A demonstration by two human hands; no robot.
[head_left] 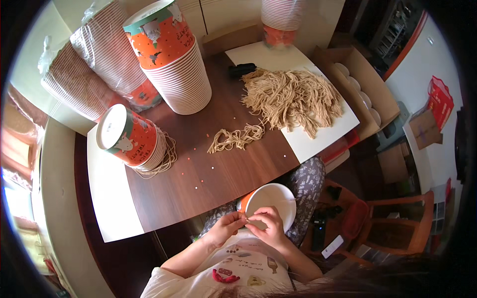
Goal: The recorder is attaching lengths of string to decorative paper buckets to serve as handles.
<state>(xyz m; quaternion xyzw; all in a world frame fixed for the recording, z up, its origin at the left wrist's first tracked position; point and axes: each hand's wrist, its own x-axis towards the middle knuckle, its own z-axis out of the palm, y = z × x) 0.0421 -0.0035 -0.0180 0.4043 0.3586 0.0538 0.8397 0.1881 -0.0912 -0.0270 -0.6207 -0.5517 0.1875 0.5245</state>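
Note:
A paper bucket [276,194], white inside with an orange outer wall, rests on my lap with its mouth facing up toward me. My left hand [229,227] and my right hand [268,226] meet over its near left rim, fingertips pinched together. Whatever small thing lies between the fingers is too tiny to make out. On the brown and white table ahead, a loose bundle of beige cords [237,137] lies closest to the hands. Behind it to the right spreads a large heap of the same cords [294,97].
A short stack of orange buckets [134,139] with cords around it stands at left, a taller stack [176,82] behind. Bagged stacks [102,37] lean at the wall. Small bits dot the tabletop [179,198]. Right are a cardboard box [385,107] and wooden chair [420,223] with a phone [332,246].

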